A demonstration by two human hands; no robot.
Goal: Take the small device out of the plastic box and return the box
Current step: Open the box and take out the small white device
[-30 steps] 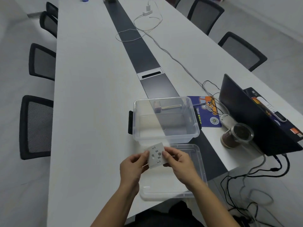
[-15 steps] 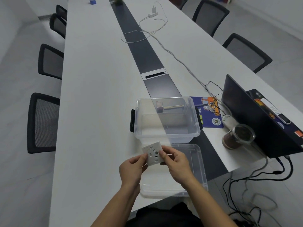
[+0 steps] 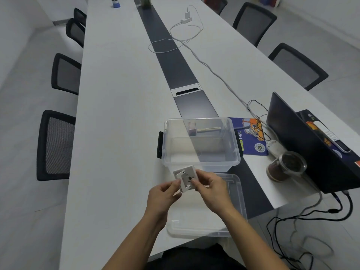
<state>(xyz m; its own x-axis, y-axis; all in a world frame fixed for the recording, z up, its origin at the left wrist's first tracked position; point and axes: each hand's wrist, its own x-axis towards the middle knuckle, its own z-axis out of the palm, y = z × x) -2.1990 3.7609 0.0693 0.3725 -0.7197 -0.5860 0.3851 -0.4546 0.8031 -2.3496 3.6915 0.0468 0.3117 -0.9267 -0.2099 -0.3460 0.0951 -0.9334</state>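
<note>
Hands met over the clear lid (image 3: 235,201): left hand (image 3: 161,199) and right hand (image 3: 212,190) each pinched the small white device (image 3: 186,178), fingers clamped on its edges, just near of the open plastic box (image 3: 200,147) on the white table (image 3: 116,114).

The plastic box (image 3: 200,145) beyond the hands is clear, glossy plastic. Its lid (image 3: 233,211) beneath them looks alike. The surface (image 3: 120,114) is smooth, matt white.

**Dim, even light, wide-angle bend**

Soft, cool overhead light leaves the white table (image 3: 120,114) grey and nearly shadowless. Faint sheen marks the clear plastic box (image 3: 200,162) walls. Straight table edges bow outward toward the frame borders. Far chairs and the frame's corners look soft and slightly smeared.
</note>
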